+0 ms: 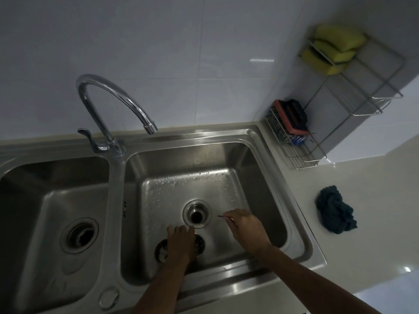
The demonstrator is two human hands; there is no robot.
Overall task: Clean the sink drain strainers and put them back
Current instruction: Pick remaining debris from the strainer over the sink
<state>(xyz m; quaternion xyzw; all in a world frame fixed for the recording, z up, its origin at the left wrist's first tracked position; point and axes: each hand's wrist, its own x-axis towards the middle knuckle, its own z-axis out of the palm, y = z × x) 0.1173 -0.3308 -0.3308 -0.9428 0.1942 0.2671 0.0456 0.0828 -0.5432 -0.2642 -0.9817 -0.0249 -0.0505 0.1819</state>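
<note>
In the right basin (pixel 256 168) the drain opening (pixel 196 216) stands bare, without a strainer. A dark strainer (pixel 161 250) lies on the basin floor just in front of it, with white residue on its left part. My left hand (pixel 181 242) rests on top of the strainer with fingers spread over it and hides its middle. My right hand (pixel 246 225) hovers to the right of the drain and pinches a thin pointed stick (pixel 223 215), whose tip points left toward the drain. The left basin's drain (pixel 79 234) is dark inside; whether a strainer sits in it is unclear.
A chrome tap (pixel 118 103) arches over the divider between the basins. A crumpled dark cloth (pixel 335 211) lies on the counter at the right. A wire rack (pixel 292 141) at the back corner holds a scrub brush; a wall rack (pixel 353 71) holds yellow sponges.
</note>
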